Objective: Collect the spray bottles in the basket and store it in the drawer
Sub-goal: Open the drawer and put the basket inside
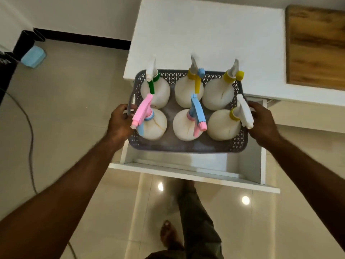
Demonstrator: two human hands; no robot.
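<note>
A grey perforated plastic basket (188, 147) holds several white spray bottles standing upright in two rows. Their trigger heads are coloured: green and white (152, 79), yellow and blue (196, 77), yellow (233, 74), pink (142, 112), blue and pink (197, 114), white and yellow (242, 113). My left hand (120, 121) grips the basket's left handle and my right hand (263, 118) grips its right side. The basket hangs over the open white drawer (186, 170), whose front panel juts toward me.
The white cabinet top (205, 34) lies behind the basket, with a wooden board (315, 45) at its right. My leg and bare foot (169, 234) stand on the glossy tiled floor below the drawer. A cable (30, 139) and a light blue object (33, 57) lie on the floor at left.
</note>
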